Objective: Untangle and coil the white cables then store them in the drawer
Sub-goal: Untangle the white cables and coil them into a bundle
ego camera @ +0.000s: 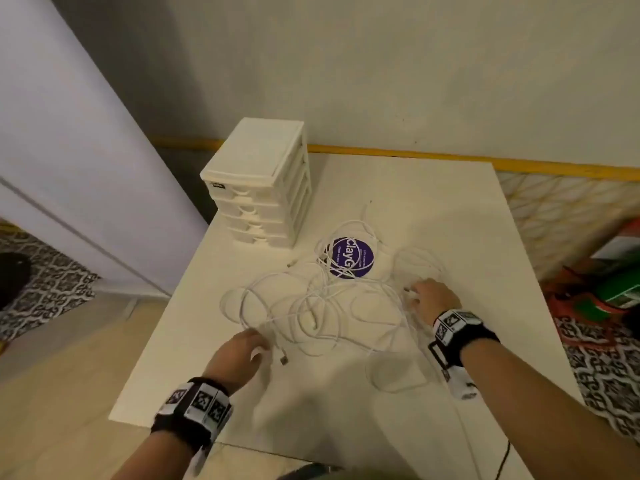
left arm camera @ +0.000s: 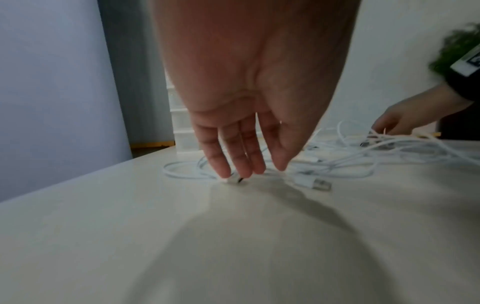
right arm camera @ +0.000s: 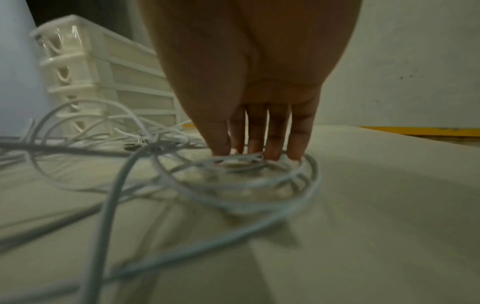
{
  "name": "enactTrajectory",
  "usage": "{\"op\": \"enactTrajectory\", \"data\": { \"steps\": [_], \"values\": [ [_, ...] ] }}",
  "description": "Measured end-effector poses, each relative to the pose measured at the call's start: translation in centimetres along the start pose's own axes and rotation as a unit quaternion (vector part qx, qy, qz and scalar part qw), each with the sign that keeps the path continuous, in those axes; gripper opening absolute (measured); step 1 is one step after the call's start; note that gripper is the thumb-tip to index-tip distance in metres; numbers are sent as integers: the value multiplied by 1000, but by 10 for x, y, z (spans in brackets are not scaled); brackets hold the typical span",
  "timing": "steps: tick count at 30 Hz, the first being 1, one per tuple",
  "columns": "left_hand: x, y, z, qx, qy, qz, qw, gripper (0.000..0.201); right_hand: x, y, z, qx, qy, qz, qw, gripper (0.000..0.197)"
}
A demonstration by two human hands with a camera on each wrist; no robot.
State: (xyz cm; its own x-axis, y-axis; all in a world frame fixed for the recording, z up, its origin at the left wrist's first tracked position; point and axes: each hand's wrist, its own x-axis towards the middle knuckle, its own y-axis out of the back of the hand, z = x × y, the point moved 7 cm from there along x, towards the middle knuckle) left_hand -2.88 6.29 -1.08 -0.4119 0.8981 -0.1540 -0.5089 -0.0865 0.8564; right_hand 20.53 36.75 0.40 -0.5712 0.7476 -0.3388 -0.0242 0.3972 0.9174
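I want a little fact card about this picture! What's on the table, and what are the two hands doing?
table: white table by a wall
cables: white cables lying tangled, not coiled yet
drawers: white plastic drawer unit, all drawers closed
sticker: round purple sticker under some cable loops
left hand: left hand with straight fingers, fingertips touching a cable plug
right hand: right hand with fingers down among the loops at the tangle's right edge
loose plug: USB plug lying beside the left hand

Right hand's (right arm camera: 249, 67) fingers (right arm camera: 298, 131) — tips hidden among blurred white cables (right arm camera: 233, 185).
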Motion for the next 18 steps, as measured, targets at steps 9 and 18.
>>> {"op": "enactTrajectory", "data": {
  "steps": [9, 18],
  "values": [
    [13, -2, 30, 98, -246, 6, 964, 41, -15, 28, -9, -19, -37, 189, 981, 21],
    [33, 39, 46, -137, -181, 118, 967, 29, -67, 143, -61, 392, 147, 388, 821, 14]
  ]
}}
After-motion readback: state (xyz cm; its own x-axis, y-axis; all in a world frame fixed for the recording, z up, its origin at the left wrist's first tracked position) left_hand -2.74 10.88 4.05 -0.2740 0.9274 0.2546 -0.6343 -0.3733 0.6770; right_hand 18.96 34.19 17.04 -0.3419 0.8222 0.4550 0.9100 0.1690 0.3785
